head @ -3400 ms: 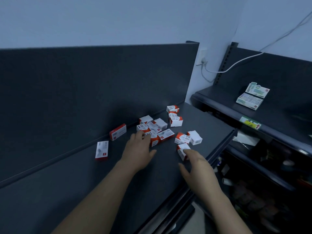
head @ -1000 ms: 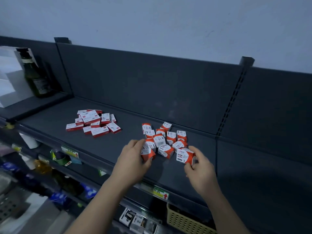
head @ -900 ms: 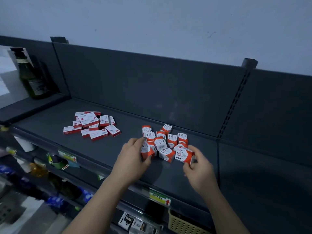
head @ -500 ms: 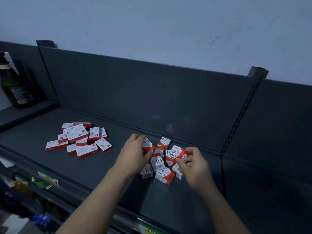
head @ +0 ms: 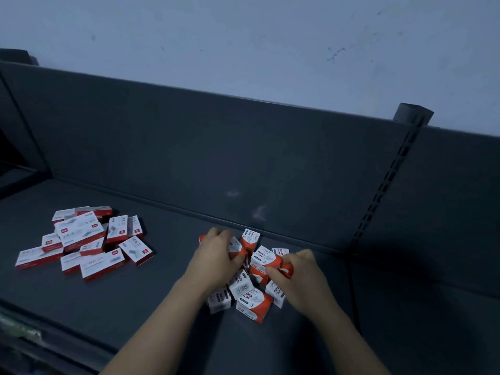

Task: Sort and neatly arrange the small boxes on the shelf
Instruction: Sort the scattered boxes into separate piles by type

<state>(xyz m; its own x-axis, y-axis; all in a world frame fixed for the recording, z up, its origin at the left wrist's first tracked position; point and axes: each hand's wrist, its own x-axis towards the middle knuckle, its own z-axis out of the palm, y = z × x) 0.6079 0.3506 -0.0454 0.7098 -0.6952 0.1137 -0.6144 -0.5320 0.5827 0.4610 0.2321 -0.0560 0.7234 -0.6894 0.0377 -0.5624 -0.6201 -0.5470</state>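
A: Grip state?
B: The left hand [head: 219, 255] is curled round one small orange-and-white cardboard paper-clip box [head: 237, 246]. The right hand [head: 300, 277] pinches a second such box [head: 263, 259]. The pile [head: 251, 301] sits loose, just beneath both grips.
A: Risk?
B: Probably knuckles toppling neighbours. The flat red-and-white staple boxes [head: 81, 239] lie well left of the grips, on the dark grey metal shelf [head: 135, 307], with a pale wall [head: 243, 36] behind.

Dim, bluish light; a faint sheen marks the back panel [head: 189, 158], and shadow deepens on the shelf [head: 162, 307] to my right. Edges bow; print blurs.
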